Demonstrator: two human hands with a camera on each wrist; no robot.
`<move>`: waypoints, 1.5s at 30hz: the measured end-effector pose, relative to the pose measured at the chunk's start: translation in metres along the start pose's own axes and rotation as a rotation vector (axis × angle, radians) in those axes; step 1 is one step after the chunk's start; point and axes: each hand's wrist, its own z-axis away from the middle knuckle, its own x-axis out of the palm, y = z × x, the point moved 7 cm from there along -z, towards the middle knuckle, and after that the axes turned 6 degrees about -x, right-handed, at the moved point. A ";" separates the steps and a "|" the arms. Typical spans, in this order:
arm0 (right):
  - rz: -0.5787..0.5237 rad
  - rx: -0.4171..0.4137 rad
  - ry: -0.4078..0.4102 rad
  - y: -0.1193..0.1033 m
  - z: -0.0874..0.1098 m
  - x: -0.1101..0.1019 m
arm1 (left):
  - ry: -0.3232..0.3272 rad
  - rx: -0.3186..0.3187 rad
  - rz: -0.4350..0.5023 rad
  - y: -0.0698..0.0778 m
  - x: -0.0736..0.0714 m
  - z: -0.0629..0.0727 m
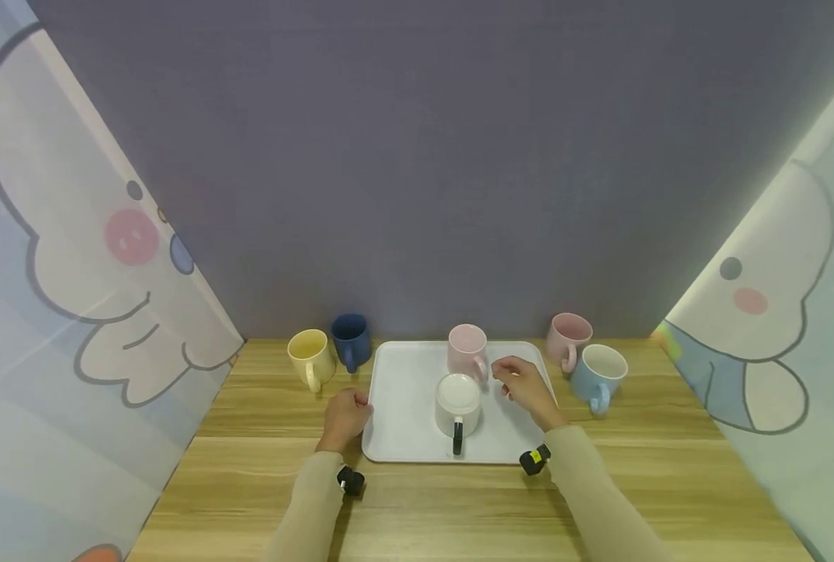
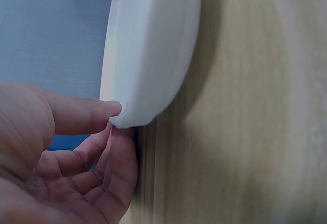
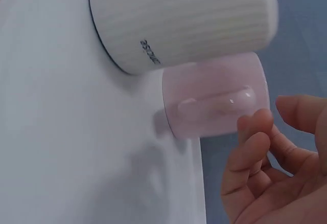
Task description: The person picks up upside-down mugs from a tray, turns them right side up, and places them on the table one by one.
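My left hand (image 1: 346, 415) pinches the left edge of the white tray (image 1: 399, 437) between thumb and fingers, as the left wrist view shows close up. On the tray a white ribbed mug (image 1: 457, 402) stands upside down, its dark rim against the tray and its partly black handle toward me. Just behind it is a pink mug (image 1: 464, 351), handle toward the right. My right hand (image 1: 525, 386) hovers over the tray's right part, beside the pink mug's handle. In the right wrist view its fingers (image 3: 250, 150) are loosely curled with nothing between them and the thumb.
Left of the tray stand a yellow mug (image 1: 311, 359) and a dark blue mug (image 1: 351, 342). To its right are another pink mug (image 1: 567, 339) and a light blue mug (image 1: 592, 382). A grey wall (image 1: 417, 195) rises behind the wooden table (image 1: 445, 515).
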 end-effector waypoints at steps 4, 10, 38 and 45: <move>0.057 0.005 -0.019 -0.001 -0.011 0.013 | 0.002 0.005 0.007 0.001 0.000 0.000; 0.040 0.012 -0.060 -0.001 -0.018 0.026 | 0.007 -0.002 0.006 0.001 0.000 0.000; -0.033 0.036 -0.016 0.004 -0.015 0.024 | 0.015 -0.008 0.012 0.001 0.001 0.001; -0.071 0.046 0.051 0.004 -0.013 0.023 | 0.020 -0.010 0.013 0.001 0.001 0.002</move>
